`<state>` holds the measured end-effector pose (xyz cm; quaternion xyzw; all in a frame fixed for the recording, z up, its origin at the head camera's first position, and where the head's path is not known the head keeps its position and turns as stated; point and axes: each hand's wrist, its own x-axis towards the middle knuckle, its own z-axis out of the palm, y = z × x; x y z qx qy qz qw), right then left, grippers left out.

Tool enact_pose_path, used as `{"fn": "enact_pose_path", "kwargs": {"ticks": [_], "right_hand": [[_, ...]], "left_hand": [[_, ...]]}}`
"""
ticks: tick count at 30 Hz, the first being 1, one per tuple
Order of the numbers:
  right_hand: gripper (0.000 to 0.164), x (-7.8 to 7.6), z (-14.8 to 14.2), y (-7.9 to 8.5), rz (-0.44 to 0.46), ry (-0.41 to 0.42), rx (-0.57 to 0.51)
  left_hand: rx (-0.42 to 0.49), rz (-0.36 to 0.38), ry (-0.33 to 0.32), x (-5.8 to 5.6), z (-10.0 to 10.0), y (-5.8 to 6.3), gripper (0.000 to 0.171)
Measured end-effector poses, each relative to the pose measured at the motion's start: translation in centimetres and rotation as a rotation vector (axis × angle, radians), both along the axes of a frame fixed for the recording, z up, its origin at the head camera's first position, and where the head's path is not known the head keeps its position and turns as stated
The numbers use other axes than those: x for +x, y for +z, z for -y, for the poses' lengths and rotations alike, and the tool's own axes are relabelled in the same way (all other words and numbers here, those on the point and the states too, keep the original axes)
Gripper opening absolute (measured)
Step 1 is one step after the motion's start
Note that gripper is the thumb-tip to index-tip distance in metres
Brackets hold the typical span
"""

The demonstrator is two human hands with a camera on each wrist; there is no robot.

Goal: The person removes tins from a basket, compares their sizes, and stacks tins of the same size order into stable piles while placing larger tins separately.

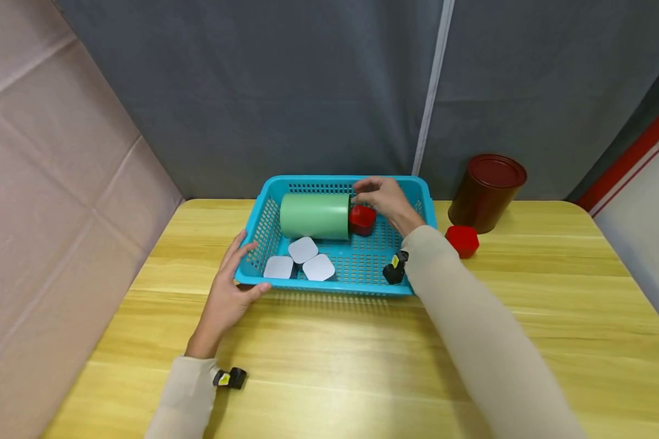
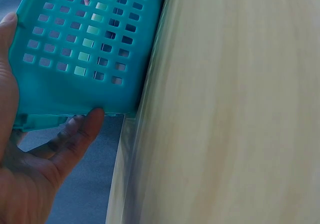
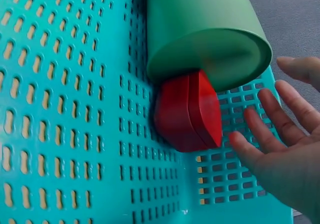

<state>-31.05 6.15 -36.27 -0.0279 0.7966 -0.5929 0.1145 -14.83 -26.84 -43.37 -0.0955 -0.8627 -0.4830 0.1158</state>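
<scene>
A turquoise plastic basket [image 1: 357, 289] with slotted walls stands on the wooden table. My left hand [image 1: 227, 299] rests at its front left corner, thumb by the front rim and extended fingers along the left side. Inside the basket, a green cylinder [image 1: 314, 216] lies on its side, its open end facing right. By that opening sits a red box with rounded corners [image 3: 187, 112]. My right hand [image 1: 384, 198] hovers over it, fingers spread and apart from the box in the right wrist view. Several white-topped pieces [image 1: 303, 250] lie toward the basket's front left.
Right of the basket, a dark red-brown lidded canister [image 1: 486, 192] stands near the table's back edge. Another red piece [image 1: 462, 241] sits in front of it, partly behind my right sleeve. A grey curtain [image 1: 307, 91] hangs behind the wooden table [image 1: 329, 366].
</scene>
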Motion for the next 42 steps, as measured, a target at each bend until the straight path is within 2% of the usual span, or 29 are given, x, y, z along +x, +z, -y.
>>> {"fn": "enact_pose_path", "kwargs": {"ticks": [4, 10, 25, 42], "right_hand": [[0.040, 0.2, 0.2, -0.4, 0.012, -0.036, -0.016], [0.041, 0.2, 0.2, -0.9, 0.053, -0.067, 0.023], [0.052, 0.0, -0.2, -1.8, 0.129, -0.044, 0.101], [0.068, 0.0, 0.1, -2.0, 0.135, 0.010, 0.209]], "left_hand": [[-0.005, -0.002, 0.004, 0.0, 0.1, -0.1, 0.077], [-0.015, 0.003, 0.012, -0.1, 0.1, -0.2, 0.078], [-0.005, 0.006, 0.006, -0.2, -0.2, -0.1, 0.078], [-0.003, 0.005, 0.003, -0.2, -0.2, -0.1, 0.077]]}}
